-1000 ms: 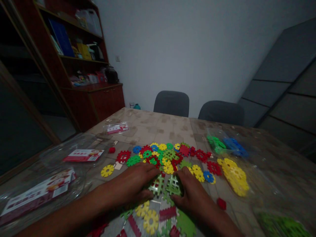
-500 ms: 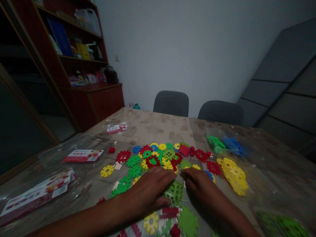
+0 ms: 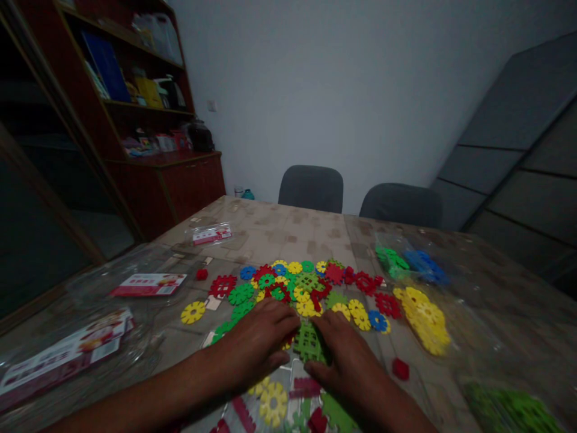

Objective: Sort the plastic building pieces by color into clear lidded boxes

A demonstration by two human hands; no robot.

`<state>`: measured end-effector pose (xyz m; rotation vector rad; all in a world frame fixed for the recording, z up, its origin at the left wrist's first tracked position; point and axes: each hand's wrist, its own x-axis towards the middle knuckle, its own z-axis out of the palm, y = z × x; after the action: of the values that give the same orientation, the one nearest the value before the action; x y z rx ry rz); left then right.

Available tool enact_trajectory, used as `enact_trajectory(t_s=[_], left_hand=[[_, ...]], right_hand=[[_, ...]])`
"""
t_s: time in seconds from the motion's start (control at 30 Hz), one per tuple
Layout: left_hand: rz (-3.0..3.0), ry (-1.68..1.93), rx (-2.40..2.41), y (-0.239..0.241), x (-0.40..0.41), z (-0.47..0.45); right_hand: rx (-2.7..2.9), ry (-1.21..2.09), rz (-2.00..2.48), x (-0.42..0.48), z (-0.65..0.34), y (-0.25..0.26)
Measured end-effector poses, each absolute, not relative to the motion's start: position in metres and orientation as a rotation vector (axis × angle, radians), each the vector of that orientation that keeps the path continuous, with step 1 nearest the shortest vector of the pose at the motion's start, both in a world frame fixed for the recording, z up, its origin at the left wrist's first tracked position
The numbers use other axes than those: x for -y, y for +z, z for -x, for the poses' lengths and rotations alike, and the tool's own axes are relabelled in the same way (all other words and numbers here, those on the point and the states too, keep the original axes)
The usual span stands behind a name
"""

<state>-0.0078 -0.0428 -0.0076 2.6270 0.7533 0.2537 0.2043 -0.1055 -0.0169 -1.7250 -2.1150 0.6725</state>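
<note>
Both my hands rest on the table among flat plastic interlocking pieces. My left hand point(image 3: 259, 343) and my right hand point(image 3: 345, 355) close in from either side on a green grid-shaped piece point(image 3: 309, 341), fingers curled against its edges. Just beyond them lies a pile of red, green, yellow and blue gear-shaped pieces point(image 3: 297, 285). Below my hands lie a yellow gear piece point(image 3: 273, 404) and red strip pieces point(image 3: 305, 386).
A yellow heap in a clear bag point(image 3: 426, 319) and a bag of green and blue pieces point(image 3: 412, 263) lie right. Clear bags with printed cards point(image 3: 148, 284) lie left. A small red block point(image 3: 400, 368) sits right. Two grey chairs point(image 3: 311, 187) and a bookshelf point(image 3: 135, 102) stand behind.
My hands moved forward then came back slightly. Two green grid pieces apart a second ago now appear as one stacked piece between my fingers.
</note>
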Motion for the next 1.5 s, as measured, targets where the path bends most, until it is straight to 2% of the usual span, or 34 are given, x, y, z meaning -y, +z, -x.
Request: enact_trajectory(t_s=[0.27,0.67,1.3,1.5], left_hand=[[-2.558,0.339,-0.822,-0.012,0.042,0.013],[-2.604,0.315,-0.748,-0.011,0.038,0.011],[-2.607,0.326,-0.751,-0.006,0.039,0.009],[-2.616,0.345,-0.74,-0.01,0.038,0.013]], right_hand=[[2.024,0.716,1.767,0.102,-0.23,-0.012],[2.256,0.609,1.916,0.111,-0.207,-0.012],[2.227,0.526,1.81,0.107,-0.205,-0.015],[2.217,0.568,1.771,0.121,-0.22,0.019]])
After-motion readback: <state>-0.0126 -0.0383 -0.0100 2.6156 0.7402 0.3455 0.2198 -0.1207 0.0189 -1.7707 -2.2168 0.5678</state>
